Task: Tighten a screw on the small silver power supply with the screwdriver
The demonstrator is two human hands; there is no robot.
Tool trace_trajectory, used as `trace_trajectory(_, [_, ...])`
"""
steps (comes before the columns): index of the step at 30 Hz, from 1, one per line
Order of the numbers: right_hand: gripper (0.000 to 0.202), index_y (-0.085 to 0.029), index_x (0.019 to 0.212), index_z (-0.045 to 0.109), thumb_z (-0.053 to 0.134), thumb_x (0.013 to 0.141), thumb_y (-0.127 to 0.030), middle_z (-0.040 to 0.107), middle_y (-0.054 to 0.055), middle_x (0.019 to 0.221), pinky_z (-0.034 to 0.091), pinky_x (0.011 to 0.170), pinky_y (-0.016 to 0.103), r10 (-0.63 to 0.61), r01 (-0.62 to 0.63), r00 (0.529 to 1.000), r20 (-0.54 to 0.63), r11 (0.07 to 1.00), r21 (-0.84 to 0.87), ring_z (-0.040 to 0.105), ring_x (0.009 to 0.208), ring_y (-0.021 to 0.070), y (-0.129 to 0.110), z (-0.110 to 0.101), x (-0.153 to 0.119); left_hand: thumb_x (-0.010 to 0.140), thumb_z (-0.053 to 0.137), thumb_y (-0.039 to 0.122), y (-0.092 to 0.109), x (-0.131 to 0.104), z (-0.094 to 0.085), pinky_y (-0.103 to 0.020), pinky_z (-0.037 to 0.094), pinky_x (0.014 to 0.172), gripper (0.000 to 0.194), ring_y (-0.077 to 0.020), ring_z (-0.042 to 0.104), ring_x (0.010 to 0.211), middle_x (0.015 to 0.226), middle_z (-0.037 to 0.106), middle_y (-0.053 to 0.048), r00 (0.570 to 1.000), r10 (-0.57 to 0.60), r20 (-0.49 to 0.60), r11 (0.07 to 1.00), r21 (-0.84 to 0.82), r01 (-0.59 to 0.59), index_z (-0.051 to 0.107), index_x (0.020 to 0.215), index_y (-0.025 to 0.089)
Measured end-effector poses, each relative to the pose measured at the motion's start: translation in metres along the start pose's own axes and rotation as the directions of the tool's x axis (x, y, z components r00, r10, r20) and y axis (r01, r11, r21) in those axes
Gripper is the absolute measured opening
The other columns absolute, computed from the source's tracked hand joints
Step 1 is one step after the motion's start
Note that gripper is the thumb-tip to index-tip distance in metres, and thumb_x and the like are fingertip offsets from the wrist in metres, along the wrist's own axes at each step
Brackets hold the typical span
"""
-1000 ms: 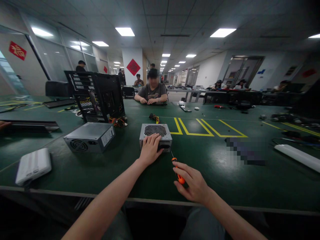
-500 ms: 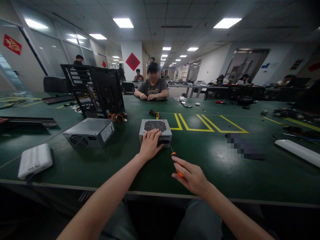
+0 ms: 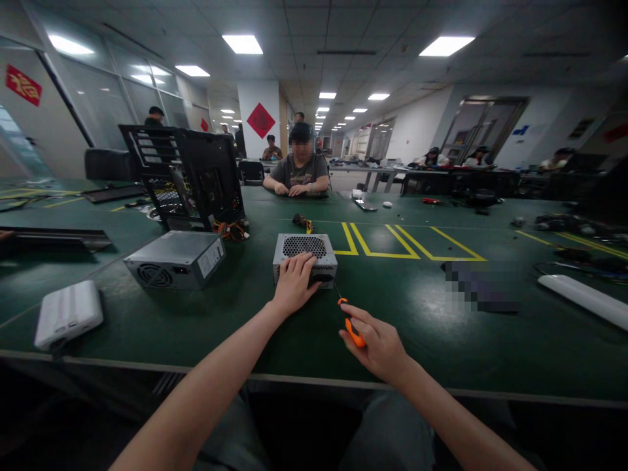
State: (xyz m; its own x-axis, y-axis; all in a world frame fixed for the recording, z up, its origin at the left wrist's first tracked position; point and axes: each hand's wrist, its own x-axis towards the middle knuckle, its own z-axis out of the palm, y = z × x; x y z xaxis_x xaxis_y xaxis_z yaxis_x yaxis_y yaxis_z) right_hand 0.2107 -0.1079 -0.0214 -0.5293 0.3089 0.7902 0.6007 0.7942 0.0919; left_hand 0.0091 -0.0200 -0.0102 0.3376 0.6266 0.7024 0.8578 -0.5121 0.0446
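In the head view a silver computer power supply (image 3: 328,261) with a honeycomb vent on top sits on the green table (image 3: 412,353). My left hand (image 3: 296,280) is wrapped over its near left side, holding it, and hides part of the front face. My right hand (image 3: 377,341) grips a screwdriver (image 3: 354,332) with an orange and black handle. The thin shaft slants up and left, its tip at the power supply's lower right front corner; whether it sits in a screw is too small to tell. Several coloured cables (image 3: 305,222) lie behind the unit.
On the left stand a second power supply (image 3: 169,258), an open black computer case (image 3: 196,173) and a white power bank (image 3: 69,314). A phone (image 3: 366,205) lies further back, a white bar (image 3: 583,299) at right. A person (image 3: 299,170) sits across the table.
My right hand has shifted slightly, its fingers looser, so more of the orange handle shows. The screwdriver's angle has changed a little. My left hand and the power supply have stayed put.
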Motion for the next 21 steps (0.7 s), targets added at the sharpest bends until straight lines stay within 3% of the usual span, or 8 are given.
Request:
trace_trajectory(4, [0.029, -0.014, 0.106, 0.044, 0.052, 0.080, -0.024, 0.055, 0.021, 0.115, 0.053, 0.067, 0.028, -0.016, 0.012, 0.991, 0.134, 0.999, 0.034, 0.059, 0.097, 0.0212, -0.0025, -0.0017, 0.0009, 0.076, 0.057, 0.031, -0.0001, -0.0001, -0.0002, -0.041, 0.026, 0.098, 0.050, -0.0244, 0.037, 0.120, 0.127, 0.046, -0.010, 1.000, 0.000, 0.002, 1.000, -0.002, 0.000, 0.041, 0.121, 0.019])
trace_trajectory(7, [0.032, -0.014, 0.113, 0.046, 0.048, 0.081, -0.020, 0.051, 0.021, 0.119, 0.052, 0.069, 0.028, -0.068, 0.071, 0.969, 0.239, 0.997, -0.002, 0.057, 0.101, 0.0224, -0.0047, -0.0041, 0.0064, 0.076, 0.057, 0.031, -0.0001, -0.0002, -0.0009, -0.041, 0.026, 0.098, 0.050, -0.0246, 0.037, 0.121, 0.127, 0.046, -0.010, 1.000, 0.000, 0.005, 1.000, 0.002, 0.000, 0.040, 0.121, 0.019])
trace_trajectory(10, [0.025, -0.016, 0.105, 0.049, 0.051, 0.081, -0.021, 0.058, 0.018, 0.108, 0.052, 0.068, 0.029, -0.086, 0.097, 0.985, 0.153, 0.993, -0.068, 0.061, 0.092, 0.0213, -0.0041, -0.0029, 0.0086, 0.076, 0.057, 0.031, 0.0003, -0.0002, -0.0014, -0.042, 0.025, 0.098, 0.050, -0.0251, 0.037, 0.121, 0.128, 0.046, -0.010, 1.000, 0.002, 0.012, 1.000, 0.008, -0.002, 0.040, 0.121, 0.019])
trace_trajectory(14, [0.019, -0.016, 0.094, 0.046, 0.056, 0.078, -0.020, 0.061, 0.017, 0.102, 0.053, 0.065, 0.027, 0.003, -0.002, 1.000, 0.003, 0.999, -0.046, 0.063, 0.083, 0.0181, -0.0003, 0.0013, 0.0034, 0.076, 0.057, 0.031, 0.0024, 0.0003, -0.0006, -0.042, 0.025, 0.098, 0.050, -0.0256, 0.037, 0.120, 0.127, 0.046, -0.011, 1.000, -0.009, -0.001, 1.000, 0.023, 0.009, 0.040, 0.121, 0.018])
trace_trajectory(16, [0.018, -0.016, 0.092, 0.045, 0.056, 0.078, -0.020, 0.060, 0.017, 0.104, 0.052, 0.065, 0.026, 0.020, -0.020, 0.999, 0.029, 0.999, -0.028, 0.063, 0.083, 0.0174, 0.0000, 0.0015, 0.0014, 0.075, 0.058, 0.031, 0.0038, 0.0008, -0.0001, -0.042, 0.026, 0.097, 0.051, -0.0259, 0.038, 0.119, 0.126, 0.047, -0.011, 1.000, -0.013, -0.008, 0.999, 0.030, 0.013, 0.040, 0.121, 0.018])
trace_trajectory(21, [0.026, -0.015, 0.105, 0.051, 0.051, 0.080, -0.022, 0.054, 0.018, 0.113, 0.052, 0.070, 0.028, -0.035, 0.044, 0.975, 0.220, 0.998, -0.036, 0.059, 0.096, 0.0208, -0.0034, -0.0022, 0.0042, 0.075, 0.058, 0.035, 0.0060, 0.0022, 0.0009, -0.043, 0.026, 0.097, 0.051, -0.0264, 0.039, 0.118, 0.124, 0.048, -0.012, 0.999, -0.023, -0.029, 0.999, 0.047, 0.024, 0.041, 0.120, 0.018])
